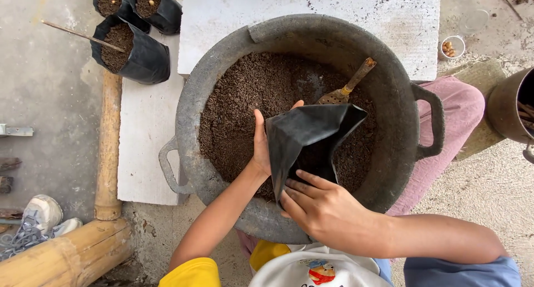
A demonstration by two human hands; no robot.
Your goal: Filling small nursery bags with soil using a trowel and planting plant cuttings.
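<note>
A big grey rubber tub (222,53) with two handles holds dark brown soil (250,97). Over the soil I hold an empty black plastic grow bag (306,139), its mouth tilted toward the far right. My left hand (261,142) grips the bag's left edge, thumb up. My right hand (320,206) pinches the bag's lower corner near the tub's front rim. A small trowel (347,86) with a wooden handle lies stuck in the soil just beyond the bag.
Three filled black grow bags (142,56) stand at the far left on white slabs (147,148). Bamboo poles (108,148) lie left, a shoe (41,214) beside them. A small cup of seeds (451,46) and a dark metal pot (509,106) sit at right.
</note>
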